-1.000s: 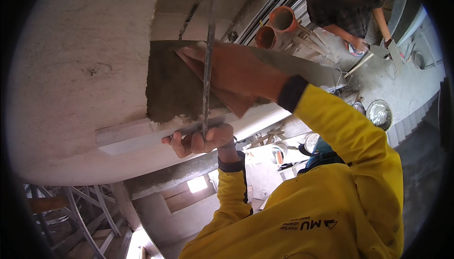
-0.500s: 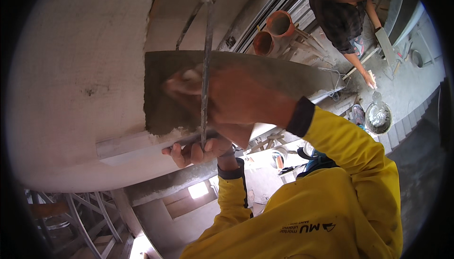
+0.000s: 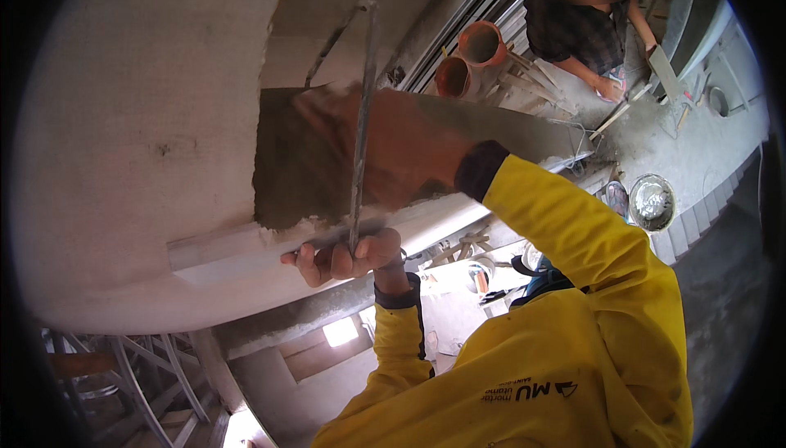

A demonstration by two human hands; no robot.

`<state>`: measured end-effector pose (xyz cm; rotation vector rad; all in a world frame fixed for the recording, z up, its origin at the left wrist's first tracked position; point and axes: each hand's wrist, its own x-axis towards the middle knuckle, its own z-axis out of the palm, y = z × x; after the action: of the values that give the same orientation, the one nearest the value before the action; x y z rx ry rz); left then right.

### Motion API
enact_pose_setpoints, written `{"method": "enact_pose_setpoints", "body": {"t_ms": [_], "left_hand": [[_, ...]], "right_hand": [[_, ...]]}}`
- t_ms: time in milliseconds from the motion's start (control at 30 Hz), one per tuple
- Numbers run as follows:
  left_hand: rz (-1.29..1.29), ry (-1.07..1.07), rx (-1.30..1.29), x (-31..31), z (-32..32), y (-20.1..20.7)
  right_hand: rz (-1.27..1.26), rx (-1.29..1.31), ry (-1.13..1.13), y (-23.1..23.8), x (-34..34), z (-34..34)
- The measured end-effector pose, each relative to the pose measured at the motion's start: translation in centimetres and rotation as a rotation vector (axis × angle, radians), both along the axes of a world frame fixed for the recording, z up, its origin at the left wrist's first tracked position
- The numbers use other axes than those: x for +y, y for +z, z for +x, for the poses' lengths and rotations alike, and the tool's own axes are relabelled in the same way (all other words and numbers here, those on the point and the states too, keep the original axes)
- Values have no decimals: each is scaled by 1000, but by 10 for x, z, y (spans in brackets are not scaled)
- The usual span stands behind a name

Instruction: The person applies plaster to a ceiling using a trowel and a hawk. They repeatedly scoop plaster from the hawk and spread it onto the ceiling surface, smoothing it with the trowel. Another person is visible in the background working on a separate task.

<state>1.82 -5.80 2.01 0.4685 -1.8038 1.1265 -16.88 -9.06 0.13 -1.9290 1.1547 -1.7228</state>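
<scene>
My left hand (image 3: 348, 258) is closed, its fingers curled at the lower end of a long bent metal rod (image 3: 361, 133), by the edge of a pale straight board (image 3: 214, 245). That rod stands across a dark patch of wet mortar (image 3: 282, 178), which has a ragged edge against the pale wall surface (image 3: 155, 145). Behind the rod, over the mortar, my right hand (image 3: 401, 149) is smeared by motion. Its fingers and anything in them cannot be made out. Both my arms wear yellow sleeves with dark cuffs.
At the upper right a person (image 3: 585, 31) holds a flat board (image 3: 669, 76). A bucket (image 3: 652, 202) with pale wet material stands below them. Two orange buckets (image 3: 481, 43) and some wooden pieces (image 3: 532, 80) are nearby. Metal railings (image 3: 139, 374) show at the lower left.
My right hand has drawn left and slightly up over the mortar. My left hand stays at the rod. The other person's lower hand has lifted away from the bucket toward their body.
</scene>
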Motion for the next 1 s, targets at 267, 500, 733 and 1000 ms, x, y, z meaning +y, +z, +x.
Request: {"method": "enact_pose_setpoints", "body": {"t_ms": [267, 500, 733, 1000], "left_hand": [[-10, -23, 41, -2, -3, -4], [-28, 25, -27, 4, -4, 2], [-4, 2, -18, -1, -6, -5], [-41, -3, -30, -2, -5, -1]], "right_hand": [[45, -176, 52, -1, 14, 12], [374, -135, 98, -43, 21, 4], [-98, 44, -6, -9, 11, 15], [-132, -126, 89, -7, 23, 9]]}}
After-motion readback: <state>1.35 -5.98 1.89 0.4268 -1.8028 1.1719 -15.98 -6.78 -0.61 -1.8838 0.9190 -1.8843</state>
